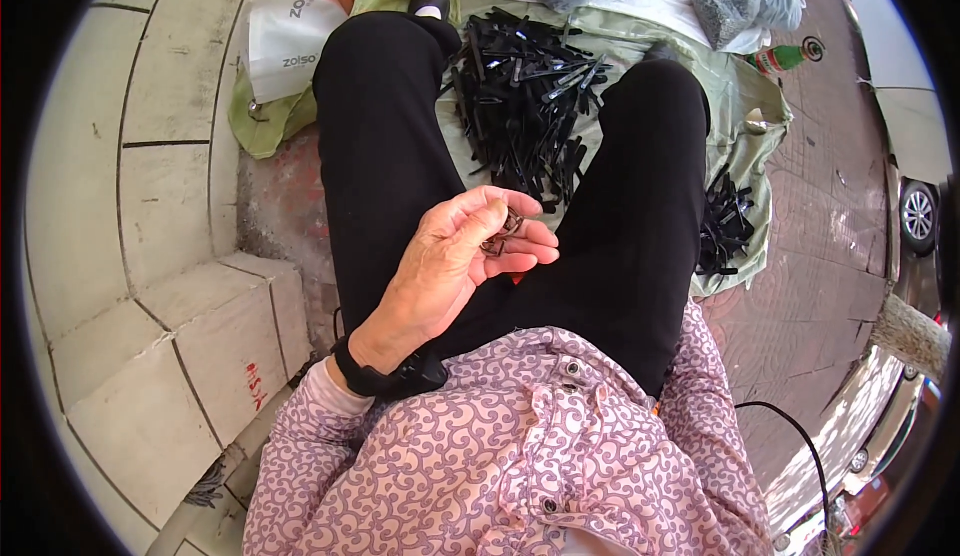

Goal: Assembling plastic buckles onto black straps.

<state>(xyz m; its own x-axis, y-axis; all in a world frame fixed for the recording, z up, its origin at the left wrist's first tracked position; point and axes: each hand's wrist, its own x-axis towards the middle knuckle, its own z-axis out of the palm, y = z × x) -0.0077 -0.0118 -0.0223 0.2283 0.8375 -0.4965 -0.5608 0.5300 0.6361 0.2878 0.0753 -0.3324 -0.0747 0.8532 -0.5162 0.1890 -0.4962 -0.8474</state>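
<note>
My left hand (455,246) is raised palm up above my lap, between my thighs. Its thumb presses on several small brown metal-looking pieces (503,234) lying on the curled fingers; they look like little loops or buckles, too small to name surely. A black band with a dark box (395,369) is strapped round that wrist. My right arm (705,396) runs down beside my right thigh, and the hand is hidden. Past my left hand, a big heap of thin black strips (530,96) lies on a pale green sheet (625,51) between my legs.
A smaller pile of black strips (725,224) lies right of my right leg. Clear plastic bags (735,1) and a green bottle (785,57) stand far right. At left are a white bag (292,48) and a tiled ledge (150,356). A black cable (800,426) curves at right.
</note>
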